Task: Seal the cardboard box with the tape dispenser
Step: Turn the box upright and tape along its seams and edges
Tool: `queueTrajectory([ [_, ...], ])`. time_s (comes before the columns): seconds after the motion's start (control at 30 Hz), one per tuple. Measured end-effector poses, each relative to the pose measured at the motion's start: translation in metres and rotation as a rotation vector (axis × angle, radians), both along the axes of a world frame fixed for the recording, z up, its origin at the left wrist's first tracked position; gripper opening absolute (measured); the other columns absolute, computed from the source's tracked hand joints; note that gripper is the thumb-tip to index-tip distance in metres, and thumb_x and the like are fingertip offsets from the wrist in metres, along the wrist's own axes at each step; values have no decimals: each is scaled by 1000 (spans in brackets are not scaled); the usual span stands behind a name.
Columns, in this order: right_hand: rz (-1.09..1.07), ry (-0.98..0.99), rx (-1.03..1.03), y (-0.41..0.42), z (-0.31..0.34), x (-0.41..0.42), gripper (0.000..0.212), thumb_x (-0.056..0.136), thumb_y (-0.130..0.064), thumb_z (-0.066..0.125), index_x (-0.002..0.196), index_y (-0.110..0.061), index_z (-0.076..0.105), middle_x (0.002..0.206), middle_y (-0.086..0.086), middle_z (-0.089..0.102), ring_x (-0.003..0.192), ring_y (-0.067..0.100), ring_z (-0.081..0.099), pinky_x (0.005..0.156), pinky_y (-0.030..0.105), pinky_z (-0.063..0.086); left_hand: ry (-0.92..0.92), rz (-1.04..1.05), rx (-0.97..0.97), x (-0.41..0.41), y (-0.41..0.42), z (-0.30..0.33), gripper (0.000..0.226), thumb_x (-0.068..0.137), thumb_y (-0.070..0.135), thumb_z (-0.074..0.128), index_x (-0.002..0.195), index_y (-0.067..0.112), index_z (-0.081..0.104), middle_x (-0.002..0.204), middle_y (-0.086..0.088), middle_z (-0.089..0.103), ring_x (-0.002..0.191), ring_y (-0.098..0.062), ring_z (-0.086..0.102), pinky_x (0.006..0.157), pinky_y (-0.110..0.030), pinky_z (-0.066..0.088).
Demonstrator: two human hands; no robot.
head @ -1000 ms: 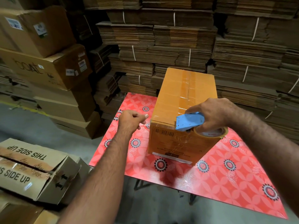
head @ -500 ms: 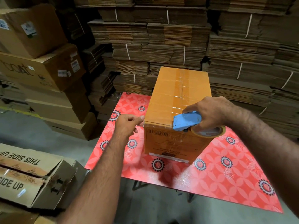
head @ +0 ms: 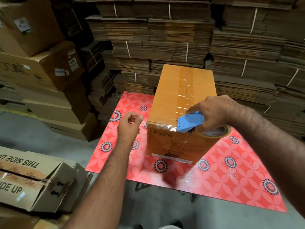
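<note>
Left hand [head: 128, 125] hovers just left of the tall orange cardboard box [head: 179, 103], fingers loosely curled, holding nothing. Box stands upright on the red floral-patterned table [head: 231, 176]. Right hand [head: 212, 111] grips the blue plastic tape dispenser [head: 189, 121] at the box's near top edge, right side.

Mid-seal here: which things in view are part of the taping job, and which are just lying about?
In the job: orange box; blue tape dispenser in right hand; left hand, holding nothing.

Lying about: flat cardboard stacks; brown cartons; "THIS SIDE UP" carton; red table.
</note>
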State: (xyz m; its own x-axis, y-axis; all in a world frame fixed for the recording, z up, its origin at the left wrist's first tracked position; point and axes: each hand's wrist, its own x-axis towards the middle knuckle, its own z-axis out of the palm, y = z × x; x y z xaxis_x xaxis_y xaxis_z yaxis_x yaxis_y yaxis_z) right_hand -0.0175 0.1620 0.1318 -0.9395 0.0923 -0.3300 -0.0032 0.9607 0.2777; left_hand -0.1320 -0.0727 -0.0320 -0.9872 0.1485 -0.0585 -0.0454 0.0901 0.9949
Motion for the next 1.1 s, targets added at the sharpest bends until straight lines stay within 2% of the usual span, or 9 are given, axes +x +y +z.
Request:
queueTrajectory([
  [0.1, 7, 1, 9, -1, -2, -1, 72, 72, -65, 60, 140, -50, 40, 114, -16, 62, 85, 11, 49, 63, 29, 41, 198, -121, -52, -5, 3, 23, 3, 86, 11, 74, 87, 10, 71, 74, -17, 65, 57, -17, 55, 53, -29, 49],
  [0.2, -1, -4, -1, -2, -1, -1, 72, 72, -65, 61, 139, -49, 40, 112, -17, 62, 85, 9, 49, 62, 27, 39, 223, -194, -82, -3, 4, 25, 4, 83, 9, 76, 84, 10, 72, 71, -14, 69, 58, -16, 60, 60, -34, 54],
  [0.4, -11, -16, -23, -3, -1, -1, 70, 72, -64, 61, 138, -48, 42, 106, -17, 61, 85, 10, 48, 63, 28, 39, 236, 51, -64, 18, 9, -4, 3, 81, 26, 79, 83, 24, 79, 75, 10, 75, 75, -11, 71, 75, -41, 60],
  [0.5, -15, -26, -18, -4, 0, -2, 70, 73, -62, 62, 138, -49, 42, 97, -17, 53, 84, 10, 48, 61, 27, 38, 314, 53, -158, 31, 6, -6, 15, 88, 29, 75, 102, 24, 80, 92, 14, 77, 85, 6, 68, 79, -29, 58],
  [0.6, -8, -19, -12, -7, -1, -1, 68, 72, -62, 62, 136, -50, 43, 92, -18, 50, 82, 11, 49, 60, 27, 37, 444, -34, -355, 31, -4, -12, 27, 97, 37, 63, 119, 25, 73, 117, 8, 73, 105, 1, 66, 92, -24, 54],
  [0.7, -12, 2, 21, -6, -3, -1, 70, 70, -62, 61, 135, -53, 37, 100, -10, 60, 83, 19, 54, 64, 31, 44, 580, -152, -390, 17, -1, -3, 41, 99, 26, 54, 137, 12, 60, 144, 2, 52, 140, -14, 42, 116, -27, 31],
  [0.8, -17, -53, 22, -3, -3, -1, 76, 71, -66, 61, 135, -59, 20, 103, -6, 61, 86, 24, 59, 70, 37, 53, 765, -473, -429, 9, 19, 15, 44, 98, 20, 49, 140, 6, 55, 148, -6, 50, 143, -21, 37, 120, -36, 28],
  [0.9, -13, -130, -1, -5, -4, -3, 79, 71, -78, 60, 136, -62, 19, 110, -11, 59, 100, 22, 60, 72, 38, 52, 835, -717, -575, 10, 34, 13, 46, 98, 26, 43, 139, 10, 57, 149, -7, 50, 144, -26, 38, 120, -48, 26],
  [1.1, 64, -31, 59, -8, -8, -3, 70, 79, -72, 56, 140, -65, 22, 123, -11, 60, 102, 18, 60, 57, 27, 44, 1121, -678, -709, 8, 17, -6, 54, 103, 38, 32, 152, 16, 41, 159, 1, 37, 149, -17, 30, 122, -45, 21],
])
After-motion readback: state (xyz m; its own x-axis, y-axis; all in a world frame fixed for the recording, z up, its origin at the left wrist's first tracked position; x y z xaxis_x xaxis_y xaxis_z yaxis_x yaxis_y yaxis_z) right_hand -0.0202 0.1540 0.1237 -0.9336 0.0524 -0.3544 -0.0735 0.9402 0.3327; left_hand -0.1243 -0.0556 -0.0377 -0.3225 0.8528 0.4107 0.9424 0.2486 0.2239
